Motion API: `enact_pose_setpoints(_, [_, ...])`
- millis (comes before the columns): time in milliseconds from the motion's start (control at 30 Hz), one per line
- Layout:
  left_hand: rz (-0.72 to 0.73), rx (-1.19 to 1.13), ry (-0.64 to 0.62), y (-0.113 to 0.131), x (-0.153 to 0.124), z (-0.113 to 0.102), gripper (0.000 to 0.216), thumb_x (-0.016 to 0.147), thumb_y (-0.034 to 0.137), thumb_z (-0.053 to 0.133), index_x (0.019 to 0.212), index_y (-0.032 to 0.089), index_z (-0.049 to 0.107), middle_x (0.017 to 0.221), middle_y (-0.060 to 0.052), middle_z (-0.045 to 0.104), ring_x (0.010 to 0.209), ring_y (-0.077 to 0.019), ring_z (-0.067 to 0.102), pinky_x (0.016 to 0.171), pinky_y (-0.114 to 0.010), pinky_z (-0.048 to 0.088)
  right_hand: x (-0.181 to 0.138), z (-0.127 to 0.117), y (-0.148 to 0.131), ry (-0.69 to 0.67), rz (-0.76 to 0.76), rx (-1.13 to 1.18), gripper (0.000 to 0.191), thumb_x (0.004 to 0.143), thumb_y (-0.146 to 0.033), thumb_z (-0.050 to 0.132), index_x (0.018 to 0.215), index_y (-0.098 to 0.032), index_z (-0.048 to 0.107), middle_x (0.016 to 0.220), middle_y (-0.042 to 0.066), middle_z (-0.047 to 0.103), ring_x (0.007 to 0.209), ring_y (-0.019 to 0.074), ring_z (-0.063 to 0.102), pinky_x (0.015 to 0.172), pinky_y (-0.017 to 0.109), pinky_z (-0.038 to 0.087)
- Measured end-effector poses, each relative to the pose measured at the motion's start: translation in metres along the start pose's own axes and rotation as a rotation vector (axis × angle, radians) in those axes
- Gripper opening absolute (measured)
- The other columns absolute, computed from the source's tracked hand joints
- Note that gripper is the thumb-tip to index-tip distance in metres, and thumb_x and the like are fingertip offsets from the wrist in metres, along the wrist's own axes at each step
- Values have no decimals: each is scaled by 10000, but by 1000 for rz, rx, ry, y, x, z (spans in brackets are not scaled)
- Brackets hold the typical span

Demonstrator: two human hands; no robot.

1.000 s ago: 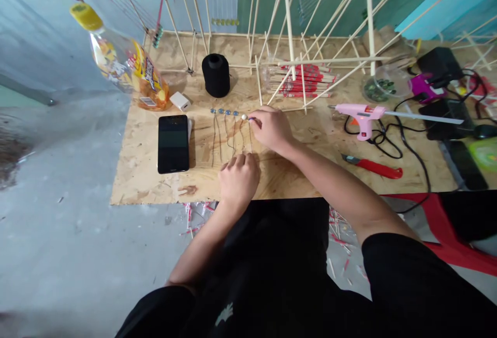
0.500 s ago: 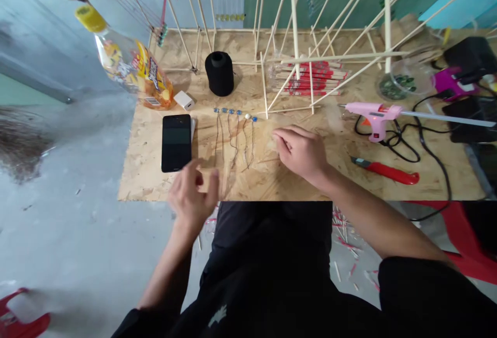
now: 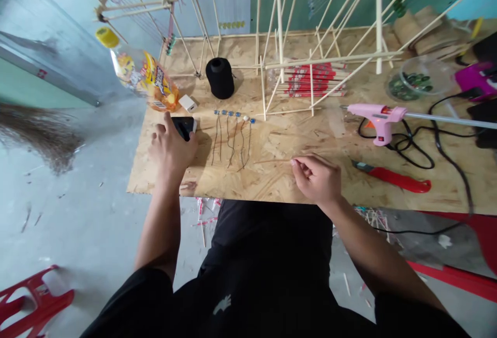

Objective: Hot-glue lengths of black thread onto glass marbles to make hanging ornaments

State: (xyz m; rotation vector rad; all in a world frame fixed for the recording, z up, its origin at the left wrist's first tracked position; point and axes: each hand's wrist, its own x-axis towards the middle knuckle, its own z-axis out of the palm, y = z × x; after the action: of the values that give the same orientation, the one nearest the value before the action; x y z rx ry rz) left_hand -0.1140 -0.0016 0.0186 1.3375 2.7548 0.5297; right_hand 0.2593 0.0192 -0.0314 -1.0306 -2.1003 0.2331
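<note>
My left hand is at the black phone, thumb by its right side and fingers around the left, covering much of it. To the right, my right hand hovers over the board with thumb and forefinger pinched; whatever is between the tips is too small to make out. Between the hands lie several dark thin strands side by side, with blue beads and a white bead at their far ends. A white charger plug sits just beyond the phone.
Behind stands a frame of wooden sticks with packed red-and-white chopsticks. A black thread spool and a drink bottle are at the left. A pink glue gun, its cord and a red utility knife lie at the right.
My left hand has moved forward and left from the board's front edge onto the phone. The right hand has come nearer and slightly right, still pinched. The view has shifted a little.
</note>
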Motion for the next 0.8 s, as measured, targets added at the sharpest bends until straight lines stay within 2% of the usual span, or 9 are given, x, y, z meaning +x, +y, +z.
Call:
enact_pose_setpoints(167, [26, 36, 56, 7, -3, 4, 943, 849, 423, 732, 1723, 166, 485, 1497, -320, 648, 1409, -626, 594, 1148, -895, 442, -3, 0, 1, 6, 38, 67, 174, 1070, -235, 684, 924, -188, 766, 779, 16, 760, 640, 137, 676, 656, 296, 504])
enact_pose_setpoints(333, [0, 18, 54, 6, -8, -1, 988, 869, 501, 720, 1752, 155, 444, 1538, -320, 637, 1449, -621, 568, 1178, -863, 425, -2, -1, 1, 3, 121, 127, 180, 1066, -264, 692, 917, -200, 770, 778, 10, 767, 630, 128, 680, 609, 271, 498])
enact_pose_setpoints(400, [46, 2, 86, -1, -18, -5, 996, 893, 584, 696, 1745, 130, 449, 1589, -320, 616, 1476, -614, 540, 1203, -836, 411, -1, -2, 1, -6, 160, 157, 186, 1063, -277, 695, 912, -203, 775, 771, 5, 760, 619, 120, 672, 582, 252, 491])
enact_pose_setpoints(467, [135, -39, 158, -14, -34, -8, 954, 934, 624, 641, 1721, 111, 476, 1586, -295, 630, 1468, -564, 549, 1230, -773, 414, 0, -4, 3, -18, 200, 185, 188, 1060, -286, 700, 913, -203, 783, 772, 2, 762, 611, 111, 667, 567, 236, 487])
enact_pose_setpoints(533, [236, -94, 269, -30, -52, -8, 852, 968, 621, 580, 1641, 100, 555, 1433, -260, 705, 1395, -488, 587, 1239, -702, 420, 0, -5, 4, -34, 228, 209, 185, 1057, -292, 704, 921, -204, 792, 777, 1, 769, 607, 107, 665, 563, 226, 488])
enact_pose_setpoints(600, [279, -99, 315, -44, -66, -5, 761, 974, 615, 547, 1554, 130, 631, 1320, -232, 741, 1388, -467, 568, 1226, -683, 416, 0, -6, 5, -51, 244, 229, 186, 1058, -302, 705, 931, -205, 800, 788, 2, 778, 609, 107, 668, 564, 222, 493])
enact_pose_setpoints(700, [270, -74, 253, -55, -75, -1, 695, 979, 598, 557, 1515, 175, 687, 1289, -216, 776, 1451, -474, 529, 1236, -699, 379, -1, -6, 7, -63, 258, 243, 194, 1060, -321, 704, 942, -207, 808, 816, 11, 792, 628, 113, 678, 569, 223, 503])
enact_pose_setpoints(800, [284, -60, 177, -49, -65, -1, 676, 1000, 606, 556, 1519, 201, 710, 1322, -206, 791, 1517, -475, 500, 1316, -726, 273, -2, -5, 8, -69, 265, 251, 197, 1058, -330, 703, 944, -209, 810, 818, 15, 791, 639, 118, 684, 567, 222, 503])
